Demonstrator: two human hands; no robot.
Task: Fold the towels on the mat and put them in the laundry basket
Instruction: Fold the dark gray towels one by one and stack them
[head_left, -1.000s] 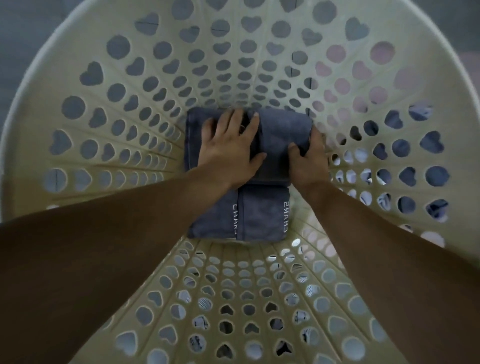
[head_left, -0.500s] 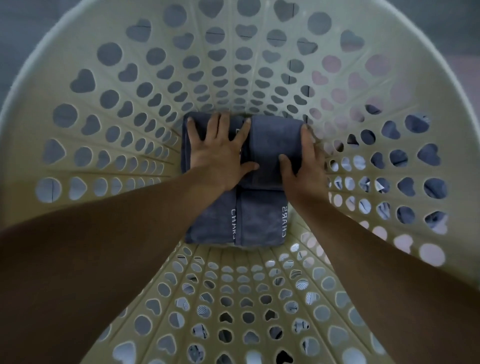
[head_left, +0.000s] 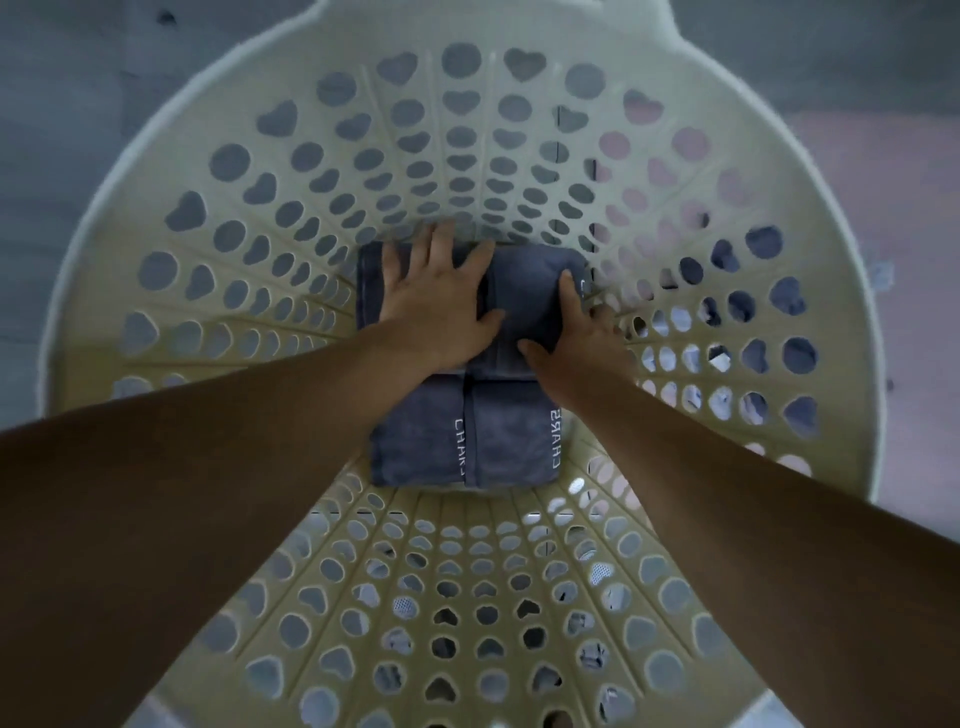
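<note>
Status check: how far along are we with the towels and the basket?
Done: folded grey towels lie at the bottom of the basket, the near towel showing white lettering. In hand: the left hand presses flat on the far towel, the right hand at its right edge. Left: draw both hands out. The mat is out of view, so I cannot tell if more towels wait.
</note>
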